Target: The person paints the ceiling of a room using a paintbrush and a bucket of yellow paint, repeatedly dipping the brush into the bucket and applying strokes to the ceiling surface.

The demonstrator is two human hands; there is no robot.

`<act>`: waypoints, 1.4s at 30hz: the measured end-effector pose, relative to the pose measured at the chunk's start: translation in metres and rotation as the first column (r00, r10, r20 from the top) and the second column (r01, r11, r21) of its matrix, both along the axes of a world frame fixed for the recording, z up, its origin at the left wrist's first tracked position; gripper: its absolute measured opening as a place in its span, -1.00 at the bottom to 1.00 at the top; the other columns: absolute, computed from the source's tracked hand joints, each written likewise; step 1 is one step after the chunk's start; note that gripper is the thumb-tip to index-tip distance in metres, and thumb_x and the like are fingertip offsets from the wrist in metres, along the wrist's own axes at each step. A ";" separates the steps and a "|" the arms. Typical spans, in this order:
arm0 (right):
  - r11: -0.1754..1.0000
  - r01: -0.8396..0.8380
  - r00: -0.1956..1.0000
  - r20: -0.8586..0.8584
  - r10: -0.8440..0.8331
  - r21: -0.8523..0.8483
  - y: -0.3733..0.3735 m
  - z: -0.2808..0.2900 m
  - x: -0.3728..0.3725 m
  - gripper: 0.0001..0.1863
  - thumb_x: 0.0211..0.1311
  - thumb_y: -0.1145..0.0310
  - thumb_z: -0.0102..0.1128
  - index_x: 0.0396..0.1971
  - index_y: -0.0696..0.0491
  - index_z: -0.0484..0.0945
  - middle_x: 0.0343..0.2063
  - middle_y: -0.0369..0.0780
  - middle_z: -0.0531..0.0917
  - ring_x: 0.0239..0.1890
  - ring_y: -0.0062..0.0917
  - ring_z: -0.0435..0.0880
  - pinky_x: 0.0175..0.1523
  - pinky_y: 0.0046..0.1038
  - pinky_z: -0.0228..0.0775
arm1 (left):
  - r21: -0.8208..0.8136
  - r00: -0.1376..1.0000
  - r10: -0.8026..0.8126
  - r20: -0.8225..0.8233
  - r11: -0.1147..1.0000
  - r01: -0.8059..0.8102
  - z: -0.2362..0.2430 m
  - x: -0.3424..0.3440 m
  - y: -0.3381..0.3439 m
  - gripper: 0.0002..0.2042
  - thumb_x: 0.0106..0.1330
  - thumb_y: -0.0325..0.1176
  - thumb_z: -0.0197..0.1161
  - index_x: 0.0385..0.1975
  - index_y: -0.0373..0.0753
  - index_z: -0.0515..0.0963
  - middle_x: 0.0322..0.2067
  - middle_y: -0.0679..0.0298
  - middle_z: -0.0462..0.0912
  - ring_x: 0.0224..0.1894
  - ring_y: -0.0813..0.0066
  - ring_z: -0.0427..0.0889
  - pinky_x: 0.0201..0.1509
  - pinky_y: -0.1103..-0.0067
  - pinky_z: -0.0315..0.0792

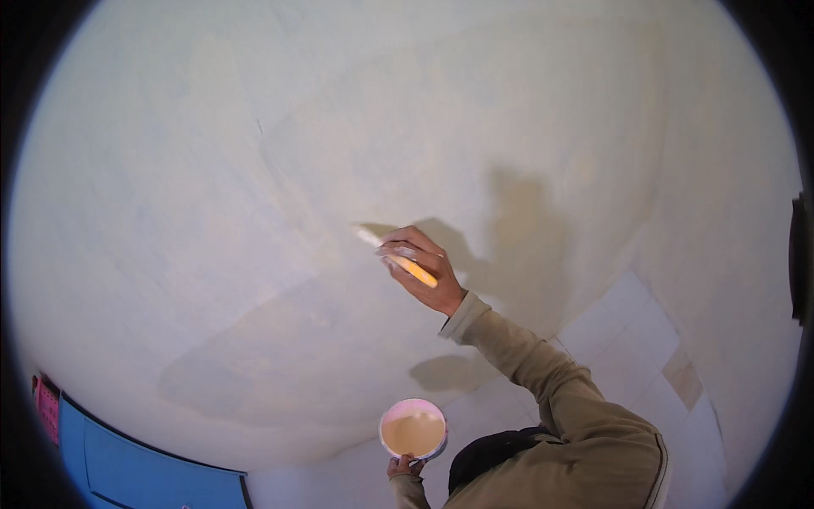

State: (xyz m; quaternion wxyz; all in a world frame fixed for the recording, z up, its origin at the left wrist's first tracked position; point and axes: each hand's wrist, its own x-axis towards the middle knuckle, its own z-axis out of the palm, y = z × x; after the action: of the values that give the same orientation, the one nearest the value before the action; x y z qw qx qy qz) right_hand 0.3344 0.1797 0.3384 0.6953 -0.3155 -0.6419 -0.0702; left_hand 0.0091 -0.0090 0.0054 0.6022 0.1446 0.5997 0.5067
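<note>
My right hand (424,270) is closed around the orange handle of a paintbrush (415,271). The brush's pale bristles touch or come very close to the wall (322,153), pointing up and to the left. Whitish smears mark the fingers. Low in the view, my left hand (405,465) grips a round bucket (383,433) by its near side. The bucket has a pinkish inside and holds beige paint (414,434). Part of the left hand is hidden beneath it. Darker and lighter patches show on the wall.
At the lower left stands a blue cabinet (144,467) with a pink basket-like object (47,410) beside it. A dark object (797,259) is on the right wall. Pale floor tiles (623,339), one of them tan, lie below the wall at right.
</note>
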 end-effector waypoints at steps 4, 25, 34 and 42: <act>0.995 -0.054 0.991 -0.115 0.063 0.078 0.022 0.031 0.042 -0.87 0.10 0.63 0.27 -0.34 0.13 0.59 -0.21 -0.20 0.59 -0.12 -0.42 0.59 0.01 -0.45 0.46 | 0.026 1.000 0.005 0.011 1.000 -0.006 0.002 0.007 -0.002 -0.73 0.00 -0.50 0.28 -0.30 -0.41 0.41 -0.30 0.02 0.55 -0.35 0.14 0.62 -0.45 0.29 0.69; 0.993 -0.024 0.974 0.222 0.048 -0.112 0.007 0.087 0.074 -0.82 0.05 0.59 0.25 -0.31 0.07 0.57 -0.28 -0.22 0.59 -0.17 -0.31 0.60 -0.07 -0.37 0.47 | 0.042 0.999 -0.010 -0.052 0.999 0.012 -0.008 0.000 -0.002 -0.70 0.03 -0.49 0.26 -0.22 -0.37 0.42 -0.31 0.05 0.58 -0.42 0.16 0.63 -0.54 0.37 0.66; 0.885 0.426 0.904 -0.113 -0.412 0.189 0.005 0.129 0.177 -0.82 0.16 0.60 0.13 -0.22 0.14 0.56 -0.22 -0.24 0.61 -0.19 -0.49 0.61 -0.07 -0.53 0.45 | 0.016 1.000 -0.007 0.003 1.000 0.007 -0.016 0.001 0.004 -0.71 0.04 -0.51 0.23 -0.21 -0.35 0.42 -0.31 0.07 0.57 -0.35 0.13 0.64 -0.49 0.28 0.66; 0.981 -0.052 0.943 0.314 0.109 -0.186 -0.015 0.029 0.042 -0.76 0.04 0.59 0.24 -0.25 0.02 0.58 -0.17 -0.21 0.58 -0.07 -0.35 0.56 0.07 -0.36 0.41 | 0.119 0.993 -0.068 -0.100 0.990 0.080 -0.014 -0.008 -0.002 -0.71 0.02 -0.49 0.25 -0.23 -0.35 0.44 -0.30 0.09 0.57 -0.38 0.16 0.63 -0.48 0.34 0.67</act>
State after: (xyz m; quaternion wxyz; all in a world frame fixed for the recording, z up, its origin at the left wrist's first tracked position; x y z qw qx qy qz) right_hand 0.3762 0.1646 0.3671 0.5530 -0.3329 -0.7629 -0.0357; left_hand 0.0011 -0.0108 -0.0087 0.5812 0.2276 0.5898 0.5124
